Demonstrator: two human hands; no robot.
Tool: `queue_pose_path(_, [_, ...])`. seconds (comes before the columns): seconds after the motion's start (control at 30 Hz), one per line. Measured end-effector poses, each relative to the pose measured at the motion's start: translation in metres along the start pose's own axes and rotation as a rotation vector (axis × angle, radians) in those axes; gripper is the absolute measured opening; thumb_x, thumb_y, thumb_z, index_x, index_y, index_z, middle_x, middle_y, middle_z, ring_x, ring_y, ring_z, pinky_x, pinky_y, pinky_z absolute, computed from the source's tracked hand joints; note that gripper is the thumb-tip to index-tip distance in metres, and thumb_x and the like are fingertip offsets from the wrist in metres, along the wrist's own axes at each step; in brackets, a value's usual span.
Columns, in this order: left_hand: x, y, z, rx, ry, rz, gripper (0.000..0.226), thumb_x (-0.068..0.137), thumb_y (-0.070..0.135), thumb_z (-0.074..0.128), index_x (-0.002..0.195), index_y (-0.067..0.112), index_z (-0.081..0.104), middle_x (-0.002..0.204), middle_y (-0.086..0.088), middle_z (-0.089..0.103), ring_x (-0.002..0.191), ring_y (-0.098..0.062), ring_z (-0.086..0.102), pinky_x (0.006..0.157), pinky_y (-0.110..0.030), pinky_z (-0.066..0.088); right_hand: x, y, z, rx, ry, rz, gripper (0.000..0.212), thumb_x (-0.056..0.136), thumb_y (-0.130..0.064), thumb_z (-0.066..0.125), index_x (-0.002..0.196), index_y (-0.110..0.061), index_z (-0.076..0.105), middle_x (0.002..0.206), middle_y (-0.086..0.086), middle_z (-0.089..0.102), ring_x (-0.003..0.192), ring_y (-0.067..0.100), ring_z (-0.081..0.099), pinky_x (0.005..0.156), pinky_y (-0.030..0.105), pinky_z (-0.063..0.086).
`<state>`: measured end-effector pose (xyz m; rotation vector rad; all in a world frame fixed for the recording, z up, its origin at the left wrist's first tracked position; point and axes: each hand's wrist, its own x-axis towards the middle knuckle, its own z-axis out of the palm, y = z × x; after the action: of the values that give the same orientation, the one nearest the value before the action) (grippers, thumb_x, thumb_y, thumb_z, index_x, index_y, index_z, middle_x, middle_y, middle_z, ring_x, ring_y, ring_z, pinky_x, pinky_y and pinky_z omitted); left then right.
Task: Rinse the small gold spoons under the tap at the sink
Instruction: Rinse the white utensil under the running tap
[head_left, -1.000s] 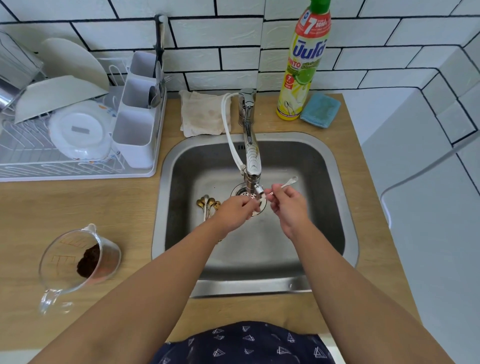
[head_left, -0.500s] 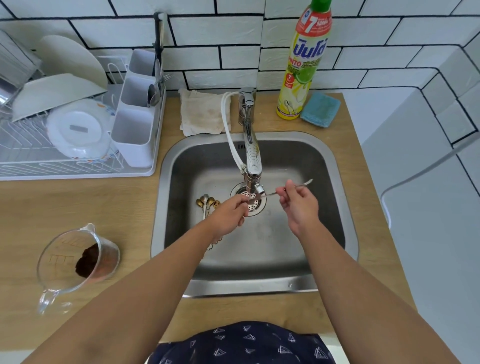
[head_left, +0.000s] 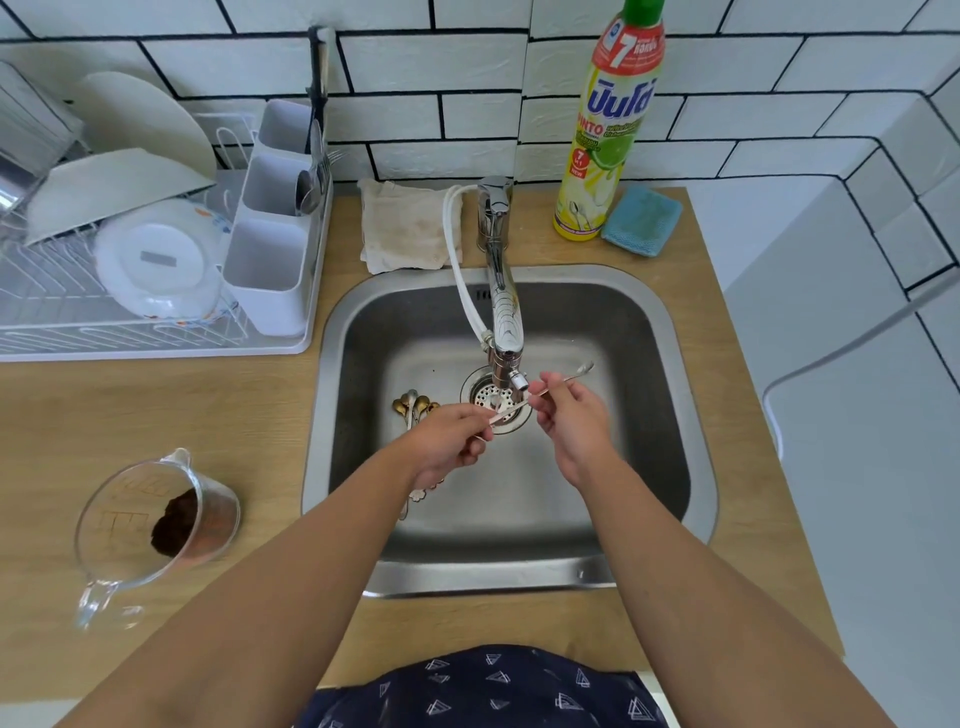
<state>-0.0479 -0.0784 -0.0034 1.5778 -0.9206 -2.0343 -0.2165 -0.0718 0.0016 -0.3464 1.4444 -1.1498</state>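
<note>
Right hand (head_left: 571, 426) has swung back toward the tap (head_left: 506, 332); both it and left hand (head_left: 449, 441) pinch one spoon (head_left: 540, 393). Rinsing continues. More gold spoons (head_left: 413, 406) wait at 9 o'clock of the drain (head_left: 496, 399).

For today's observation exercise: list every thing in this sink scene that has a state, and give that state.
Held spoon: under the tap, pinched at both ends.
Left hand: pinching one end.
Right hand: pinching the handle.
Other spoons: lying in the sink.
Measuring jug: upright, holding brown powder.
Bottle: upright, capped.

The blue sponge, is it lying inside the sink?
No, the blue sponge lies on the wooden counter behind the sink, beside the soap bottle.
</note>
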Motion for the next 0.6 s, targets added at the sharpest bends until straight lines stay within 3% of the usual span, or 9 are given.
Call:
queue_pose_path(0.1, [-0.007, -0.001, 0.008, -0.01, -0.008, 0.019, 0.007, 0.103, 0.011, 0.055, 0.1, 0.009, 0.061, 0.078, -0.003, 0.068, 0.049, -0.006, 0.052, 0.05, -0.019, 0.042, -0.007, 0.01, 0.008, -0.087, -0.054, 0.012, 0.023, 0.106, -0.024, 0.053, 0.092, -0.021, 0.071, 0.085, -0.009, 0.075, 0.077, 0.009, 0.058, 0.07, 0.027, 0.042])
queue_pose_path(0.2, [-0.014, -0.008, 0.019, 0.072, -0.023, 0.044, 0.014, 0.101, 0.019, 0.06, 0.096, 0.008, 0.054, 0.067, -0.002, 0.071, 0.045, -0.01, 0.057, 0.043, -0.02, 0.041, -0.01, 0.017, 0.018, 0.07, -0.101, 0.085, 0.029, 0.11, -0.023, 0.045, 0.096, -0.01, 0.068, 0.098, 0.012, 0.071, 0.08, 0.018, 0.063, 0.072, 0.031, 0.051])
queue_pose_path(0.27, [-0.019, -0.016, 0.015, 0.221, -0.047, 0.034, 0.024, 0.099, 0.031, 0.062, 0.09, 0.01, 0.053, 0.061, -0.002, 0.069, 0.042, -0.011, 0.056, 0.04, -0.02, 0.038, -0.01, 0.015, 0.02, 0.279, -0.097, 0.135, 0.03, 0.112, -0.022, 0.039, 0.093, -0.007, 0.058, 0.092, 0.016, 0.071, 0.074, 0.02, 0.067, 0.064, 0.03, 0.057])
queue_pose_path(0.33, [-0.021, -0.027, 0.0, 0.452, -0.013, 0.013, 0.032, 0.096, 0.042, 0.064, 0.086, 0.013, 0.056, 0.064, -0.001, 0.07, 0.047, -0.012, 0.058, 0.044, -0.021, 0.041, -0.007, 0.012, 0.015, 0.378, -0.056, 0.146, 0.029, 0.113, -0.024, 0.037, 0.09, -0.011, 0.049, 0.078, 0.011, 0.07, 0.054, 0.014, 0.06, 0.047, 0.024, 0.05])
queue_pose_path(0.43, [-0.01, -0.044, -0.033, 0.864, 0.313, 0.053, 0.025, 0.1, 0.034, 0.058, 0.103, 0.01, 0.06, 0.098, -0.009, 0.07, 0.083, -0.02, 0.065, 0.073, -0.03, 0.053, -0.003, 0.013, 0.006, 0.38, -0.002, 0.139, 0.03, 0.112, -0.025, 0.038, 0.087, -0.014, 0.049, 0.073, 0.007, 0.06, 0.04, 0.007, 0.03, 0.038, 0.019, 0.024])
queue_pose_path(0.5, [0.001, -0.053, -0.051, 1.056, 0.459, 0.027, 0.023, 0.102, 0.018, 0.049, 0.121, 0.005, 0.055, 0.124, -0.016, 0.056, 0.107, -0.026, 0.057, 0.09, -0.034, 0.049, -0.004, 0.016, 0.003, 0.372, -0.005, 0.15, 0.029, 0.112, -0.024, 0.04, 0.087, -0.013, 0.052, 0.07, 0.005, 0.057, 0.038, 0.006, 0.025, 0.038, 0.019, 0.019])
queue_pose_path(0.6, [0.014, -0.062, -0.059, 1.188, 0.512, -0.056, 0.031, 0.1, 0.01, 0.049, 0.129, 0.0, 0.046, 0.133, -0.021, 0.047, 0.114, -0.031, 0.053, 0.09, -0.035, 0.048, -0.008, 0.024, 0.0, 0.389, -0.033, 0.181, 0.023, 0.109, -0.023, 0.046, 0.091, -0.012, 0.056, 0.065, 0.004, 0.061, 0.035, 0.005, 0.025, 0.036, 0.018, 0.017])
